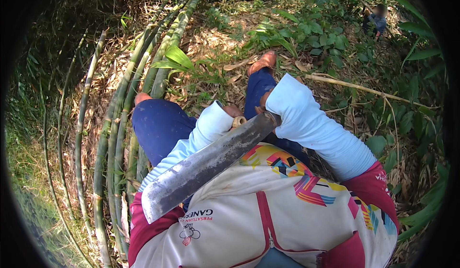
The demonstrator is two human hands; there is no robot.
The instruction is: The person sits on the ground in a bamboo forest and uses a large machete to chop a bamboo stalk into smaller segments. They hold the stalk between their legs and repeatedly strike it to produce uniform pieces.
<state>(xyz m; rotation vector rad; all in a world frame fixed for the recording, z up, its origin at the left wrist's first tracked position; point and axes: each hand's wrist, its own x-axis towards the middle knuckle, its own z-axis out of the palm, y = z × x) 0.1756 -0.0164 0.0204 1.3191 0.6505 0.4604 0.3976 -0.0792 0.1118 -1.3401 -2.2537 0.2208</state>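
Observation:
A machete (206, 165) with a broad, worn grey blade slants across my front, its wide tip toward my left upper arm. Its handle end meets my right hand (263, 101), which is closed around it and mostly covered by the light blue sleeve and the blade. My left hand (233, 110) is closed on a short pale piece of bamboo (238, 121), whose round cut end shows beside the blade's upper edge. The rest of that piece is hidden behind the machete.
Several tall green bamboo stems (122, 95) stand close on my left. My legs in dark blue trousers (160, 122) lie ahead, feet on dry leaves. A dry pole (369, 87) lies among green plants (326, 33) on the right. Another person (377, 21) is at the far right.

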